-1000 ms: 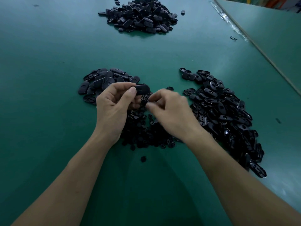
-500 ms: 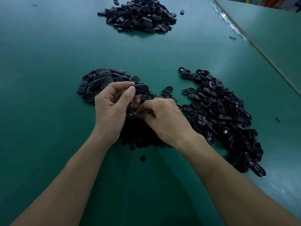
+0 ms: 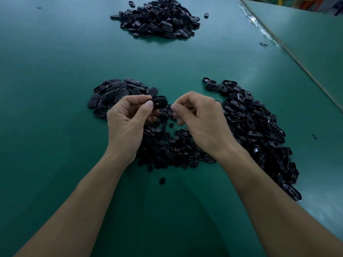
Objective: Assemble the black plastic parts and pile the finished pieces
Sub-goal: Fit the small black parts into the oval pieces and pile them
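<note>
My left hand (image 3: 128, 123) grips a black oval shell (image 3: 160, 103) between thumb and fingers, held just above the table. My right hand (image 3: 200, 123) hovers close to the right of it, its fingers curled and its thumb tip pinched against them as on a small black part, which is mostly hidden. Below both hands lies a heap of small round black parts (image 3: 167, 145). A pile of oval shells (image 3: 118, 91) sits behind my left hand. A larger spread of open oval frames (image 3: 250, 123) runs along the right. A big pile of black pieces (image 3: 157, 17) lies at the far end.
Everything rests on a green table (image 3: 55, 52). One small round part (image 3: 162, 180) lies alone near me. A second green table (image 3: 306, 34) joins at the right along a taped seam, with a stray piece (image 3: 263, 44) by it.
My right hand dipped into the heap of small round parts, then rose again beside the oval shell. My left hand kept its hold and barely moved.
</note>
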### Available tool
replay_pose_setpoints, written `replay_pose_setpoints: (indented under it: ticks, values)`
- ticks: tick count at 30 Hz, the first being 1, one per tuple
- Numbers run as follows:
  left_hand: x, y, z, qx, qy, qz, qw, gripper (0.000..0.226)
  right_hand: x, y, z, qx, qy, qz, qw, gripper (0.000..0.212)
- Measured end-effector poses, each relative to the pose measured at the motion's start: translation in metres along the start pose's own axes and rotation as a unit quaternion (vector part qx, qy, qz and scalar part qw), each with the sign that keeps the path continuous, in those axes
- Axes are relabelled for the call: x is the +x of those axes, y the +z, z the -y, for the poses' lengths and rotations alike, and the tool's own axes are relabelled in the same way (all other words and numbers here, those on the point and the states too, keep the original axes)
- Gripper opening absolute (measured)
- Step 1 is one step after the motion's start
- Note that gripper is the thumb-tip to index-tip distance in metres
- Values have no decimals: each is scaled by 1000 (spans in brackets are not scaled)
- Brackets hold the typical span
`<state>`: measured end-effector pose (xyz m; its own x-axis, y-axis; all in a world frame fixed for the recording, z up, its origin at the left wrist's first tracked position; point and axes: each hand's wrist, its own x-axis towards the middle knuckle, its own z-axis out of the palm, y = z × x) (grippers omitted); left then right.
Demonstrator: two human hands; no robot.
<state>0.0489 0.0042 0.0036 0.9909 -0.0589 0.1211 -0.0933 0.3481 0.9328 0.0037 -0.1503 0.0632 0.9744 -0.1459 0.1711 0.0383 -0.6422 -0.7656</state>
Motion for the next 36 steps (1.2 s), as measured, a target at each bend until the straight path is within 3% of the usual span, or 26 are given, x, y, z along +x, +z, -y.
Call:
replay_pose_setpoints:
  ticks: [13,28,36]
  values:
    - [-1,0,0,33,4,1,999,11,2,-5,13,16,-2,-24,1000,5]
    - [-3,2,-3,55,8,8,998,12,4,-5,20,10,-4,12,1000,11]
    - [-4,0,-2,90,10,60,994,18,3,3,24,-37,-5,2,999,16]
